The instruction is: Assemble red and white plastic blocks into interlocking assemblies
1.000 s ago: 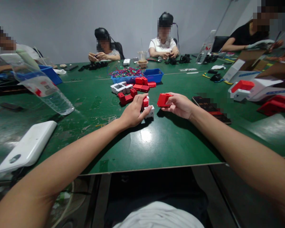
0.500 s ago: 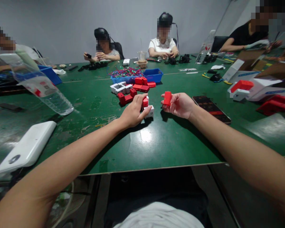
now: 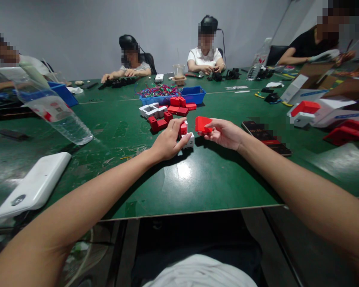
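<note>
My left hand (image 3: 169, 141) rests closed around a red and white block assembly (image 3: 188, 140) on the green table; its palm hides part of it. Just to the right, my right hand (image 3: 224, 133) holds a red plastic block (image 3: 202, 124) between thumb and fingers, a little above the table and apart from the assembly. Beyond my left hand lie red blocks (image 3: 158, 124) and white frame-shaped blocks (image 3: 152, 111). More red blocks (image 3: 178, 107) sit in a pile in front of the blue bins.
Blue bins (image 3: 193, 95), one heaped with coloured wires (image 3: 160, 91), stand mid-table. A phone (image 3: 266, 137) lies right of my right hand. At left are a tilted water bottle (image 3: 60, 111) and a white power bank (image 3: 36, 183). Cardboard boxes (image 3: 326, 99) stand right. Several people sit around.
My right hand has turned the red block and brought it left, closer to the assembly. My left hand stays put. A co-worker at the back left has lowered a hand to the table.
</note>
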`<state>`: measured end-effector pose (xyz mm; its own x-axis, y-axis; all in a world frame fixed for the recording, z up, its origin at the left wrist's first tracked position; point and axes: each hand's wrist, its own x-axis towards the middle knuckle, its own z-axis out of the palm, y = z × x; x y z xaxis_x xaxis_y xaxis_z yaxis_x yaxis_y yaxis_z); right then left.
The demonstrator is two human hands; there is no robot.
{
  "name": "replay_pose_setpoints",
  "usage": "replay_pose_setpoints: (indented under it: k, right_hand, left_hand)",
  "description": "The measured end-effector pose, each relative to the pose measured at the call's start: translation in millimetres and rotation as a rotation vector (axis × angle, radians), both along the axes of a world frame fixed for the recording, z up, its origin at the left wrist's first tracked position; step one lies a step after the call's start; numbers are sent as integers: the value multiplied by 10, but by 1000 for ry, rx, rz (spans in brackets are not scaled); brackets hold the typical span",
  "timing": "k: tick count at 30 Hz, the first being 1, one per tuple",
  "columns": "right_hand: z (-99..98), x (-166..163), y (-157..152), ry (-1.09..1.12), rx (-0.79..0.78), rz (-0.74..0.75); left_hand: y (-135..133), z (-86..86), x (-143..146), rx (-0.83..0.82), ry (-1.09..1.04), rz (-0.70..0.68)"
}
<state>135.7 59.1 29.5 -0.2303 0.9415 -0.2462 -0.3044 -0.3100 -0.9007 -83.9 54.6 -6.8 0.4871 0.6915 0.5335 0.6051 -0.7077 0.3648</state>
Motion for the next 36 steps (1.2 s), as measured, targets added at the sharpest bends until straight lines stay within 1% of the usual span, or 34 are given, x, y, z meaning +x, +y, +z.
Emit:
replay_pose_setpoints:
  k: [9, 15, 23, 36]
  right_hand:
    - [-145, 24, 64, -45, 161, 31]
    - [-203, 52, 89, -93, 201, 70]
    - [-192, 46, 64, -120, 230, 110]
    - [-151, 53, 32, -190, 244, 126]
  left_hand:
    - [6, -9, 3, 0, -3, 3]
    - [6, -11, 5, 4, -7, 2]
    - [-1, -3, 7, -3, -6, 2]
    - [-4, -1, 3, 0, -7, 1]
